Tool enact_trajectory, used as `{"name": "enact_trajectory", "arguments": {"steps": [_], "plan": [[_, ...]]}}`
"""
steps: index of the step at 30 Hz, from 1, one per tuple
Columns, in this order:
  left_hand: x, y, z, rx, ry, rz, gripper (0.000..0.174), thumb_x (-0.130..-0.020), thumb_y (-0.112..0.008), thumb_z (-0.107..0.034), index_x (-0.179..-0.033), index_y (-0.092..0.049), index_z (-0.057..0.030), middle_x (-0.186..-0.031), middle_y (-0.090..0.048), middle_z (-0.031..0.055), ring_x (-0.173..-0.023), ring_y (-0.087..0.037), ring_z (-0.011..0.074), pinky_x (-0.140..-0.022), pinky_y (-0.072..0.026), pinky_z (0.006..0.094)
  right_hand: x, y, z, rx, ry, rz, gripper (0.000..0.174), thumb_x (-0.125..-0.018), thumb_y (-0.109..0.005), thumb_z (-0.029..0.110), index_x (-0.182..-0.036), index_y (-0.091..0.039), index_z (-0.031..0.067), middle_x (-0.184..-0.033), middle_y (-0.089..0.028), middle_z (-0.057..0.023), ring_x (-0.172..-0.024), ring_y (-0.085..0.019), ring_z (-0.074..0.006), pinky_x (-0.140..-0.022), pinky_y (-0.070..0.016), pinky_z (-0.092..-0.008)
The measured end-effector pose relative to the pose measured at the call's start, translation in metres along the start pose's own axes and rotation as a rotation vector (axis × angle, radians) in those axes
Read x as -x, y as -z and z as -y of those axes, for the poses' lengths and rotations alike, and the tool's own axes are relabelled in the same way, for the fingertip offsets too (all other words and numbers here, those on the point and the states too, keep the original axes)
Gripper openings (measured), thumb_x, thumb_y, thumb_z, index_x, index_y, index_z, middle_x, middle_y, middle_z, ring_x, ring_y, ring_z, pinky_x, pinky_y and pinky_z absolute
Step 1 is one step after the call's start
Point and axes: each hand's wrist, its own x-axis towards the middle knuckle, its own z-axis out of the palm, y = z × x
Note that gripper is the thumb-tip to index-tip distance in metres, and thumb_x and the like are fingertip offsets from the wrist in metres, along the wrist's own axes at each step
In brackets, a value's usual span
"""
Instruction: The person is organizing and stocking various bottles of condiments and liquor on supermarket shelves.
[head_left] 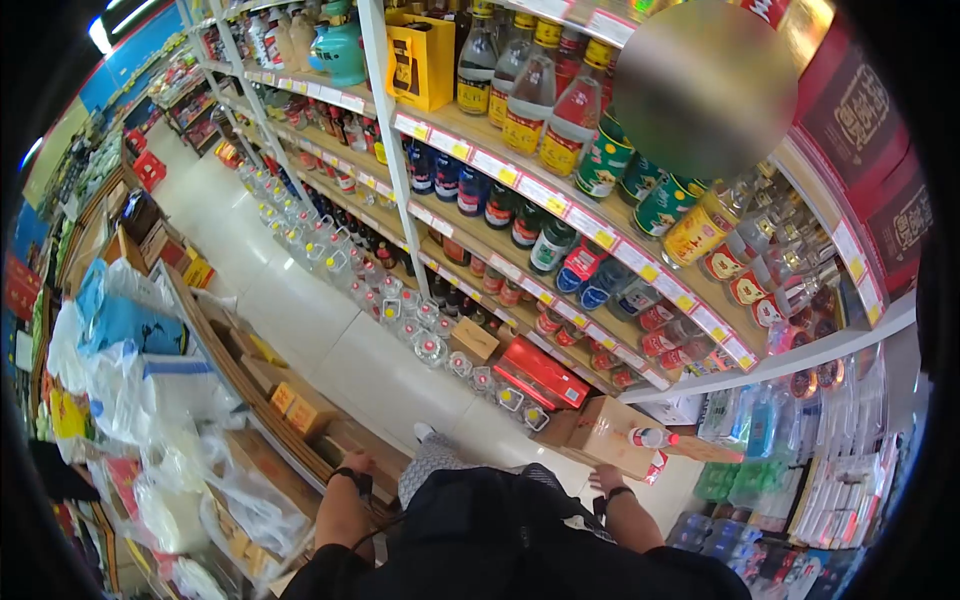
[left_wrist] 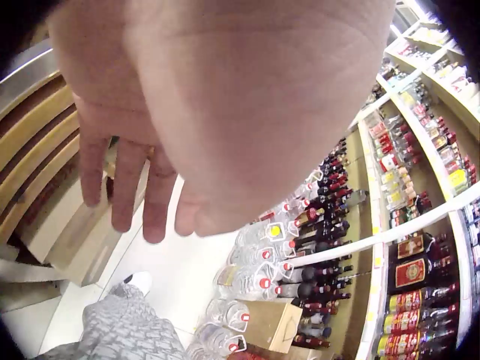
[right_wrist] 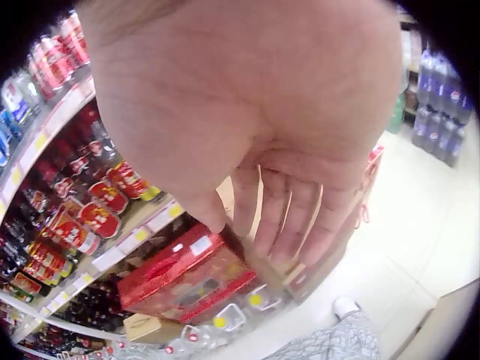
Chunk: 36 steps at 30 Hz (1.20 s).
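Note:
Low in the head view, the left hand (head_left: pixel 357 463) hangs beside the wooden edge of a display stand, a dark band on its wrist. Its fingers are extended and hold nothing in the left wrist view, where the palm (left_wrist: pixel 225 97) fills the top. The right hand (head_left: pixel 606 480) is near a cardboard box (head_left: pixel 612 432) on the floor, on which a red-capped bottle (head_left: pixel 650 437) lies. In the right wrist view the right palm (right_wrist: pixel 255 97) faces the camera, fingers loosely extended and slightly apart, with nothing in them.
Shelves of bottles (head_left: pixel 560 205) curve along the right side. Large clear jugs (head_left: pixel 430 348), a small carton (head_left: pixel 474 340) and a red box (head_left: pixel 540 372) line the floor. A tiled aisle (head_left: pixel 330 330) runs between the shelves and a stand with plastic bags (head_left: pixel 170 400) at left.

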Motion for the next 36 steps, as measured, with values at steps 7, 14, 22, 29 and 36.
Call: {"name": "enact_trajectory", "arguments": {"steps": [7, 14, 22, 29, 36], "plan": [[0.023, 0.082, -0.066, 0.071, -0.189, -0.154, 0.021, -0.099, -0.054, -0.014, -0.115, -0.061, -0.0011, -0.089, -0.068, 0.0139, -0.076, -0.07, 0.0279, -0.061, -0.0587, 0.0391, 0.033, -0.139, 0.114, 0.05, 0.237, 0.083, 0.034, -0.099, -0.064, 0.028, -0.121, -0.065, 0.0019, -0.109, -0.072, -0.0167, -0.093, -0.073, -0.0301, -0.08, -0.0615, -0.044], [0.008, 0.124, -0.197, 0.374, 0.055, 0.036, 0.024, -0.101, -0.061, -0.024, -0.114, -0.063, -0.0047, -0.093, -0.067, 0.0073, -0.081, -0.069, 0.0234, -0.074, -0.0587, 0.0395, -0.015, -0.218, 0.127, 0.295, 0.064, 0.18, 0.043, -0.103, -0.052, 0.042, -0.127, -0.062, 0.0082, -0.125, -0.069, -0.0172, -0.105, -0.07, -0.0317, -0.086, -0.0584, -0.0492], [-0.047, 0.229, -0.282, 0.032, -0.147, -0.05, 0.024, -0.102, -0.062, -0.024, -0.118, -0.062, -0.0067, -0.102, -0.07, 0.0081, -0.087, -0.068, 0.0162, -0.071, -0.0531, 0.0307, -0.063, -0.337, 0.205, 0.156, 0.027, 0.527, 0.016, -0.097, -0.047, 0.022, -0.098, -0.06, 0.0124, -0.085, -0.058, -0.0062, -0.073, -0.058, -0.023, -0.06, -0.0499, -0.0405], [-0.069, 0.369, -0.301, 0.027, 0.083, -0.224, 0.022, -0.105, -0.055, -0.024, -0.122, -0.057, -0.0099, -0.099, -0.069, 0.009, -0.075, -0.067, 0.0204, -0.064, -0.0553, 0.039, -0.009, -0.558, 0.41, 0.695, 0.488, 0.31, 0.026, -0.096, -0.058, 0.026, -0.093, -0.069, 0.0022, -0.079, -0.069, -0.0077, -0.066, -0.067, -0.0187, -0.06, -0.0563, -0.0352], [-0.136, 0.457, -0.284, 0.368, 0.135, -0.013, 0.039, -0.101, -0.061, -0.029, -0.129, -0.056, -0.0016, -0.093, -0.068, 0.0172, -0.072, -0.071, 0.029, -0.059, -0.0607, 0.0444, 0.099, -0.743, 0.586, 0.56, 0.698, 0.392, 0.024, -0.098, -0.066, 0.022, -0.113, -0.069, 0.0033, -0.093, -0.072, -0.0062, -0.084, -0.067, -0.0159, -0.077, -0.0549, -0.0317]]}}
